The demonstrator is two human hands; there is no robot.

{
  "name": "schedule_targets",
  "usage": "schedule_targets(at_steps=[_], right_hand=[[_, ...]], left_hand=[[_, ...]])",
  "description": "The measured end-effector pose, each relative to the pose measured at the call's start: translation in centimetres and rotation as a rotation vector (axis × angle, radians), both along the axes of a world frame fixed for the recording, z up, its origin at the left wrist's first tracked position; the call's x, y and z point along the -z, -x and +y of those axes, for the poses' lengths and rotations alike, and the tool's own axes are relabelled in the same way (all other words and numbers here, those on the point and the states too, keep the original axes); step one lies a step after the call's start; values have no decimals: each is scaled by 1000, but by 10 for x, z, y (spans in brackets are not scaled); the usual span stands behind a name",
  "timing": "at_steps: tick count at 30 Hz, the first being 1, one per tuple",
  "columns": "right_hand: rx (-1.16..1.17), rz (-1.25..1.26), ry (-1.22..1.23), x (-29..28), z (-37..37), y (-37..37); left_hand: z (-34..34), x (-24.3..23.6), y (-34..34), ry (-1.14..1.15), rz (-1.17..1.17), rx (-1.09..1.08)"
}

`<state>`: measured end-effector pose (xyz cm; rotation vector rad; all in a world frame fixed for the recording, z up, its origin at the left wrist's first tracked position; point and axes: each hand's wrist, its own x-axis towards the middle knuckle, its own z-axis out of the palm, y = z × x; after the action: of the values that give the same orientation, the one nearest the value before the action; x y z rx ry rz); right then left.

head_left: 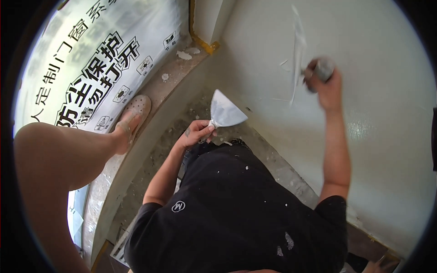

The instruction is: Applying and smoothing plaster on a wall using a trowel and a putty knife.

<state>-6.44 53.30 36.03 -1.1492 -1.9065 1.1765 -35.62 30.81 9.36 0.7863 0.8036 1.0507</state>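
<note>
My left hand, at chest height in front of my black shirt, grips the handle of a wide putty knife, its pale triangular blade pointing up. My right hand is raised at the white wall on the right, wrapped round a grey tool that is blurred, so I cannot make out its exact shape. Beside it, a narrow vertical streak of white filler with a few thin marks runs down the wall.
A bare leg, apparently mine, rests a sandalled foot on a stained ledge beside a printed protective sheet. Yellow tape edges the corner. The spattered floor lies below. Part of another person may show at bottom right.
</note>
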Motion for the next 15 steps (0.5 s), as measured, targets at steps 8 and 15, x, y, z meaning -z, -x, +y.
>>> schedule_targets(at_steps=[8,15], right_hand=[[-169,384,452,144,-52,4],[-31,468,763,188,-85,-73]], left_hand=[[66,-13,-46,-70,-233,459],[83,-25,4,26,-3,225]])
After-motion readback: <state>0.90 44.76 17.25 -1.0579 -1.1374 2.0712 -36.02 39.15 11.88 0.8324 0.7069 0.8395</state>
